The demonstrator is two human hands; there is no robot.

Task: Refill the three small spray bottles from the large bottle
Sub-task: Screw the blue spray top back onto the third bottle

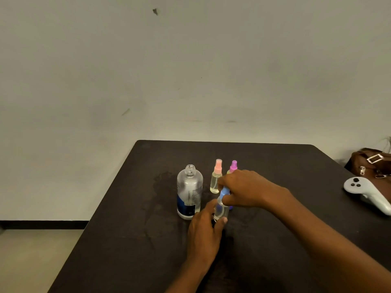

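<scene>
Large bottle point(189, 191) of clear plastic stands upright on the matte black table point(118, 240). Its threaded neck is uncapped, a dark blue label wraps its lower part, and the cylindrical body looks mostly drained. Just right of it both hands meet on a small blue-topped spray bottle point(221, 210), a slim clear cylinder tilted slightly. The left hand point(203, 229) grips its transparent body, thumb and fingers curled round it. The right hand point(245, 188) comes from above with its fingers closed round the blue spray top. Behind them stands the pink-topped spray bottle point(216, 178), holding pale yellowish liquid. The purple-topped spray bottle point(233, 166) beside it is largely hidden by the right hand. A dull wet patch point(161, 182) marks the tabletop left of the large bottle. At the right edge lie a smooth white controller point(366, 193) and a brown bag point(368, 163) with metal buckles.
</scene>
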